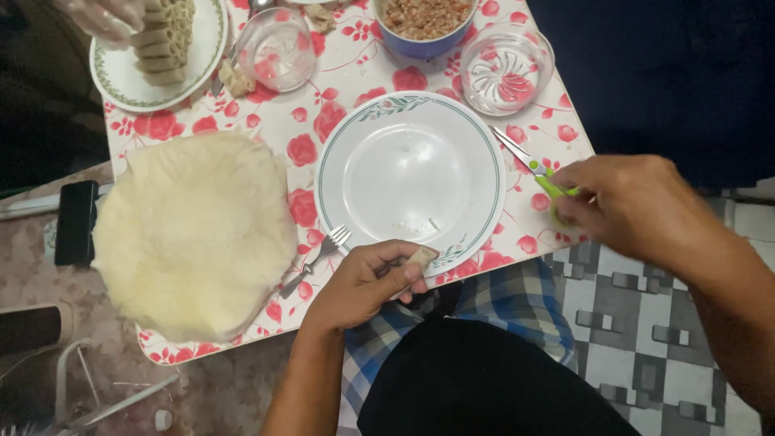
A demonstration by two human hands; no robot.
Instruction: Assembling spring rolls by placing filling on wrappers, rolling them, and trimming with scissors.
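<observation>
My left hand (367, 280) is at the near rim of an empty white plate (379, 173), fingers closed on a small rolled pastry piece (420, 258). My right hand (626, 206) rests at the table's right edge, gripping the green handles of a pair of scissors (533, 168) whose blades point toward the plate. A fork (316, 258) lies just left of my left hand. A stack of pale round wrappers (194, 230) covers the table's left side.
At the back stand a plate of rolled pastries (165, 40), a gloved hand of another person (101, 16), a clear glass (278, 52), a blue bowl of filling (424, 20) and a glass dish (504, 73). The small flowered table (323, 113) ends near my knees.
</observation>
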